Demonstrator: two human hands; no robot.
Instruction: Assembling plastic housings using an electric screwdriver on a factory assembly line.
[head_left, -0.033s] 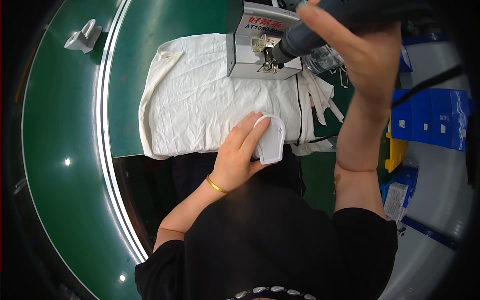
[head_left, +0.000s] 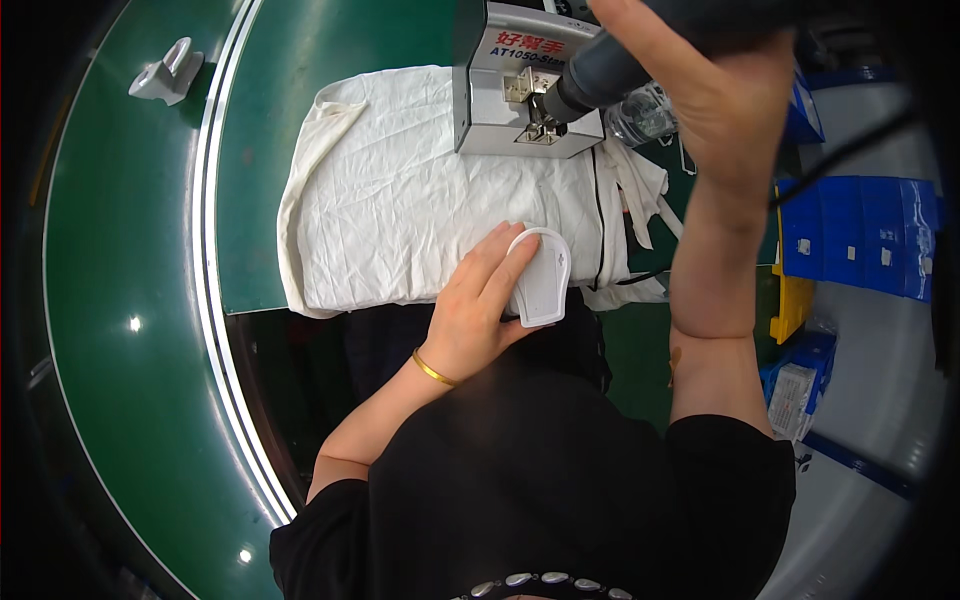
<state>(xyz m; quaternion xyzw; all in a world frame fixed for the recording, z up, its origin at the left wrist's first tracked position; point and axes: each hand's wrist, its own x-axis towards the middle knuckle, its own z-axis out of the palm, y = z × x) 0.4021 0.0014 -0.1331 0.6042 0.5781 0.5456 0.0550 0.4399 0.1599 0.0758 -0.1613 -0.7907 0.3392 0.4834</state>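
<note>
My left hand (head_left: 478, 290) is closed around a white plastic piece (head_left: 544, 280), rounded at its far end and narrower toward me, at the near edge of a white cloth (head_left: 400, 190). At upper right my right hand (head_left: 725, 110) grips a dark electric screwdriver (head_left: 610, 72). The tool's nose reaches the metal outlet on the front of a grey screw feeder (head_left: 485, 110); its very tip is hard to make out there. Part of the screwdriver's body runs out past the top of the picture.
Another white plastic piece (head_left: 168, 75) lies on the green surface at far left, beyond a pale metal rail (head_left: 208, 170). Blue bins (head_left: 855, 235) and a yellow one (head_left: 792, 305) stand at right. A clear plastic container (head_left: 640, 118) sits behind the screwdriver, and a black cable (head_left: 850, 160) hangs near my right forearm.
My right hand and the screwdriver have shifted slightly left, the nose still at the feeder's outlet. The black cable has swung a little. My left hand keeps the white piece almost in place.
</note>
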